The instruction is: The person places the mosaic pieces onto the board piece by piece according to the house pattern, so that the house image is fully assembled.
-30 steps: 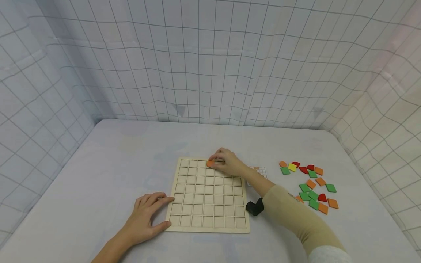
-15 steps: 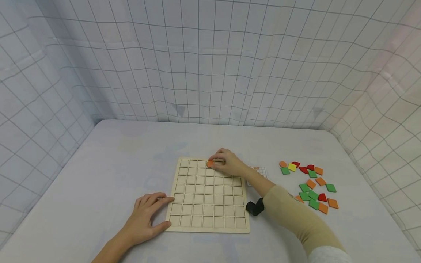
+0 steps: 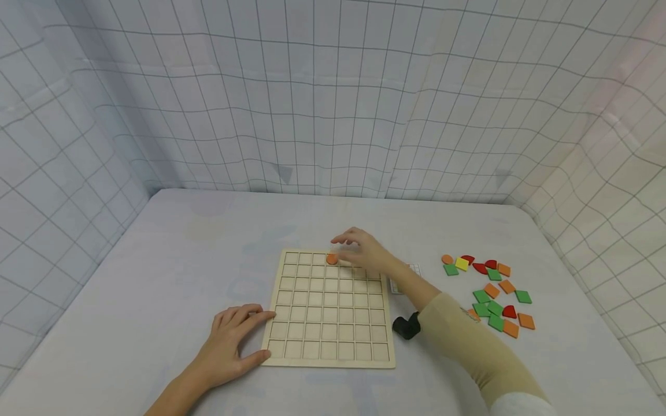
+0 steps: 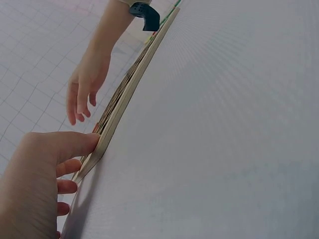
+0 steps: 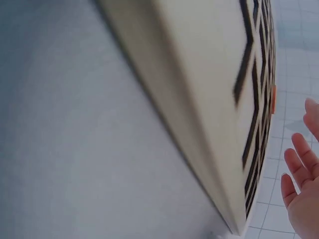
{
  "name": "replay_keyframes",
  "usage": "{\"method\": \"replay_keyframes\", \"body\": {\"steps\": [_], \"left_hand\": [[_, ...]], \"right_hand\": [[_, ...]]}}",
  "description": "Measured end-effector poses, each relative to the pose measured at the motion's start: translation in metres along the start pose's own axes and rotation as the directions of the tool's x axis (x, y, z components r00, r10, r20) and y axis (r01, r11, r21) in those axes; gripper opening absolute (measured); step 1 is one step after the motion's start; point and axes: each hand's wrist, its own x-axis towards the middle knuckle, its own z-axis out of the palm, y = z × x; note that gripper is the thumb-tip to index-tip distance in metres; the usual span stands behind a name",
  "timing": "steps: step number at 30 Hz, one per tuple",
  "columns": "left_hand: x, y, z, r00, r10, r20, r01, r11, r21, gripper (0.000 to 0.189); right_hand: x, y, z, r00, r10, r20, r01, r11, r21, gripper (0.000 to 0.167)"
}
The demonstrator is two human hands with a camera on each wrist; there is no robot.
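Observation:
A wooden grid board (image 3: 314,315) lies on the table in the head view. One orange round tile (image 3: 332,259) sits in a cell of its far row. Just right of that tile, over the board's far edge, my right hand (image 3: 363,252) hovers with its fingers spread and nothing between them. My left hand (image 3: 229,344) rests at the board's near left side, thumb and index fingertip touching the edge. In the left wrist view, the left thumb (image 4: 75,144) lies against the board's rim (image 4: 119,109). The right wrist view shows the right fingers (image 5: 299,164) apart.
Loose green, orange, red and yellow tiles (image 3: 495,308) are scattered right of the board. A printed grid card (image 3: 413,270) lies partly under the right forearm. A black device (image 3: 406,327) is by that forearm. Grid-patterned sheets (image 3: 333,104) stand behind the table.
My right hand has let go of the orange round tile and lifted slightly back from it, leaving it in the far-row cell. The left hand has stayed put.

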Motion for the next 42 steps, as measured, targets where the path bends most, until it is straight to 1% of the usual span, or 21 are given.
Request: {"method": "replay_keyframes", "body": {"steps": [2,4,6,9,13,16,20,22,28,30,33,39,42], "left_hand": [[0.0,0.0,0.0,1.0,0.001,-0.002,-0.001,1.0,0.0,0.056],[0.0,0.0,0.0,1.0,0.003,-0.002,-0.003,1.0,0.001,0.056],[0.0,0.0,0.0,1.0,0.003,-0.003,-0.003,1.0,0.002,0.056],[0.0,0.0,-0.001,1.0,0.003,-0.001,-0.003,1.0,0.001,0.056],[0.0,0.0,-0.001,1.0,0.001,0.003,-0.001,1.0,-0.004,0.056],[0.0,0.0,-0.001,1.0,-0.002,0.004,0.002,1.0,-0.006,0.056],[0.0,0.0,0.0,1.0,-0.004,0.005,0.004,1.0,-0.005,0.056],[0.0,-0.001,0.0,1.0,-0.003,0.006,0.003,1.0,-0.004,0.056],[0.0,-0.001,0.0,1.0,0.007,-0.004,-0.007,1.0,-0.005,0.056],[-0.001,-0.001,0.0,1.0,0.009,-0.006,-0.01,1.0,-0.005,0.056],[-0.001,-0.001,-0.001,1.0,0.01,-0.006,-0.01,1.0,-0.006,0.056],[0.0,-0.002,-0.001,1.0,0.004,0.002,-0.004,1.0,-0.01,0.056],[0.0,-0.002,0.0,1.0,0.003,0.004,-0.003,1.0,-0.01,0.056]], "right_hand": [[-0.001,-0.003,-0.006,0.999,-0.032,-0.029,0.033,0.999,0.029,0.034],[-0.003,-0.004,-0.012,0.997,-0.047,-0.06,0.049,0.998,0.037,0.035],[-0.005,-0.003,-0.019,0.995,-0.044,-0.093,0.048,0.998,0.045,0.035],[-0.012,-0.001,-0.029,0.989,-0.024,-0.143,0.028,0.999,0.026,0.035],[-0.025,0.005,-0.045,0.976,-0.011,-0.216,0.01,1.0,-0.003,0.036],[-0.036,0.013,-0.056,0.963,0.005,-0.27,-0.009,1.0,-0.015,0.037],[-0.054,0.019,-0.07,0.942,0.048,-0.333,-0.058,0.998,-0.022,0.037],[-0.064,0.015,-0.076,0.929,0.066,-0.364,-0.073,0.997,-0.005,0.036],[-0.093,-0.004,-0.092,0.89,0.115,-0.442,-0.114,0.993,0.029,0.036],[-0.1,-0.003,-0.095,0.881,0.141,-0.452,-0.144,0.989,0.028,0.036],[-0.11,0.009,-0.099,0.87,0.179,-0.46,-0.187,0.982,0.029,0.037],[-0.126,0.054,-0.104,0.843,0.224,-0.489,-0.247,0.969,0.017,0.039],[-0.135,0.069,-0.106,0.836,0.237,-0.495,-0.271,0.963,0.005,0.039]]}}
